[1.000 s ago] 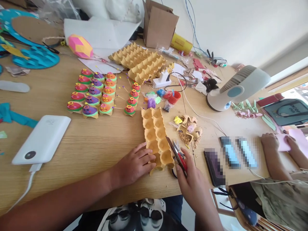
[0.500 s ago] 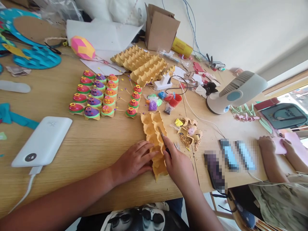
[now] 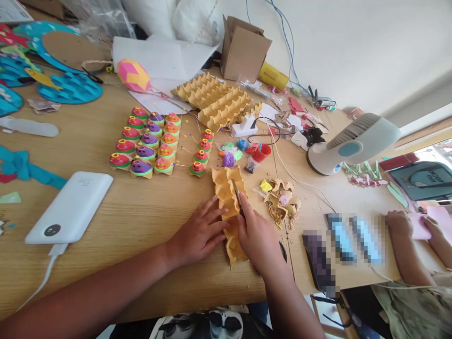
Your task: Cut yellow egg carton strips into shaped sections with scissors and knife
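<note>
A yellow egg-carton strip [image 3: 231,207], two cups wide, lies lengthwise on the wooden table in front of me. My left hand [image 3: 200,230] rests at its left edge, fingers spread, with the fingertips touching the carton. My right hand [image 3: 256,230] grips scissors [image 3: 236,192], whose blades point away from me along the middle of the strip. Most of the scissors' handle is hidden in that hand. Beyond the strip stand rows of painted carton cups [image 3: 148,140] with faces in red, purple and orange, and a separate red column [image 3: 201,157].
A white power bank [image 3: 70,207] lies at the left. Carton scraps [image 3: 282,200], a red cup [image 3: 262,152], a white fan [image 3: 348,146] and phones [image 3: 319,259] are at the right. Another person's hands [image 3: 399,223] hold pink paper. Larger egg trays [image 3: 215,101] lie at the back.
The whole view has shifted, so the table's things appear slightly further right and lower. The left hand's fingers are a little more spread; the right hand still grips the scissors over the carton.
</note>
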Demonstrator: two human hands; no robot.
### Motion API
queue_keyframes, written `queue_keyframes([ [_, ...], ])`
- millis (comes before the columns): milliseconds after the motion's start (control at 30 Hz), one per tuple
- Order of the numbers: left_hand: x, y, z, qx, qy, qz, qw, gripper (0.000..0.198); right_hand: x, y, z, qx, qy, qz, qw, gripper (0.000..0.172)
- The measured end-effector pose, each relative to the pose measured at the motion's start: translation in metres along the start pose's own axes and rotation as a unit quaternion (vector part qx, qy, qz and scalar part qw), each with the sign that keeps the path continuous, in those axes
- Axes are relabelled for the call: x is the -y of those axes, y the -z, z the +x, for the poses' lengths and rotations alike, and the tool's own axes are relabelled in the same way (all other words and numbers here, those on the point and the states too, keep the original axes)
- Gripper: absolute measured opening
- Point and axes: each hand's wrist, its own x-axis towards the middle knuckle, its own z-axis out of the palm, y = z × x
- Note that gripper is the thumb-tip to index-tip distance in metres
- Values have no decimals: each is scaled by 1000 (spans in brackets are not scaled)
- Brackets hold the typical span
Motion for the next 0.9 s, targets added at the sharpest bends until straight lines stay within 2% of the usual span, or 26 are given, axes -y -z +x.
queue_keyframes([
  [133,-1,4,3,14,-17,-14,1000,21,-3,-3,-9,-3,-2,4,1000,63],
  [267,-3,6,3,34,-49,-32,998,21,-8,-6,-16,16,4,6,1000,66],
  [433,-1,4,0,41,-19,-38,998,32,-7,-6,-12,8,-16,-4,1000,66],
  [600,0,3,-1,63,-17,-9,998,44,-2,-2,-4,6,-25,-1,1000,67],
  [900,1,0,-2,72,-7,-13,997,39,5,-6,-3,17,-41,-76,996,66],
])
